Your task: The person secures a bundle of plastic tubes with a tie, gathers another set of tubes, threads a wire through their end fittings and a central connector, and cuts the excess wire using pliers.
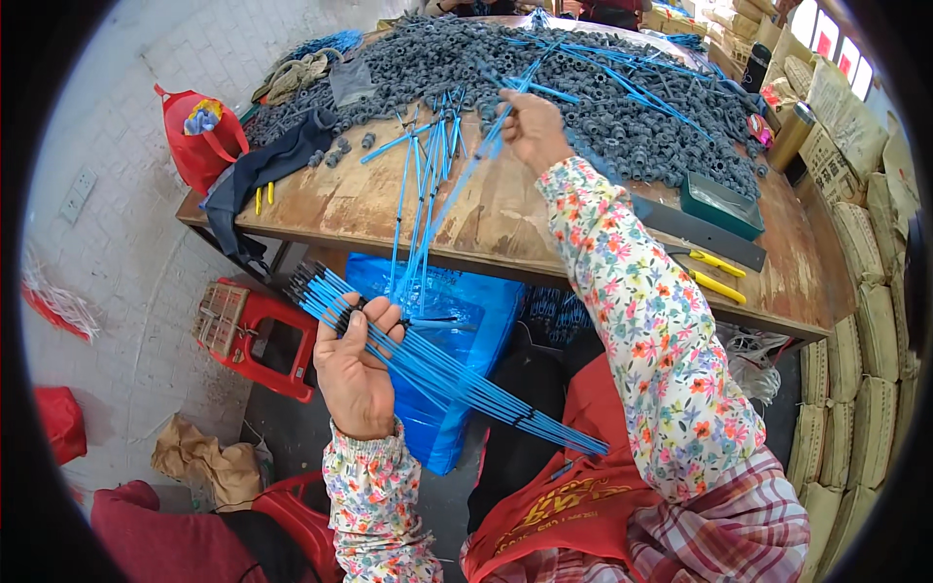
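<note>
Blue, slim, black-tipped rods fill the left hand, fingers curled seemingly to align them, while the right hand pinches at least one blurred blue rod.

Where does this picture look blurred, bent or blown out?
In the head view, the blue rods at the right hand look motion-blurred; the table edge bows with fisheye distortion; the upper-right windows look washed out; the blue plastic below shows glare.
</note>
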### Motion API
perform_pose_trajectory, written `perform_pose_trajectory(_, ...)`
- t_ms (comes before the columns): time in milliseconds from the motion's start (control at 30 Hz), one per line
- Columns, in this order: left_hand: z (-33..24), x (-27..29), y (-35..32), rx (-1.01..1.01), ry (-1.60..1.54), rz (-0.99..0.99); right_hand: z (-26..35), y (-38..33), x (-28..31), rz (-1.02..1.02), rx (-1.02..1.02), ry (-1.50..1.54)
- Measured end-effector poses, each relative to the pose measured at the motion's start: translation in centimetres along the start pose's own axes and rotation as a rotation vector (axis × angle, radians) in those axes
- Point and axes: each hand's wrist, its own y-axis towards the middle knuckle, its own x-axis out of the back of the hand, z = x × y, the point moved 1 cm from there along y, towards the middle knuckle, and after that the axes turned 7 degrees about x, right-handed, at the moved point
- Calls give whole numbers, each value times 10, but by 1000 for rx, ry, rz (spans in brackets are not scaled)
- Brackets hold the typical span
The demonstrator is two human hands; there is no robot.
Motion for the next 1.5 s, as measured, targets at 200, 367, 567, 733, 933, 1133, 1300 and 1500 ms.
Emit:
perform_pose_trajectory(200,-4,10,-1,10,12,9,40,-8,17,214,108,29)
perform_pose_trajectory(367,-1,-8,6,9,30,28,49,-51,26,171,579,-987)
perform_pose_trajectory(567,7,-40,15,8,58,69,61,-70,42,214,113,-552)
perform_pose_trajectory(733,8,-97,31,66,185,108,74,-80,70,234,-15,-455)
perform_pose_trajectory(933,25,-135,67,79,263,129,61,-115,75,328,307,-916)
perform_pose_trajectory(1133,43,-142,102,-103,330,-4,23,-161,50,331,570,-1313)
perform_pose_trajectory(1300,55,-138,122,-146,250,-7,18,-178,50,365,634,-1372)
perform_pose_trajectory(1500,52,-127,131,-188,327,-23,21,-204,73,593,488,-1183)
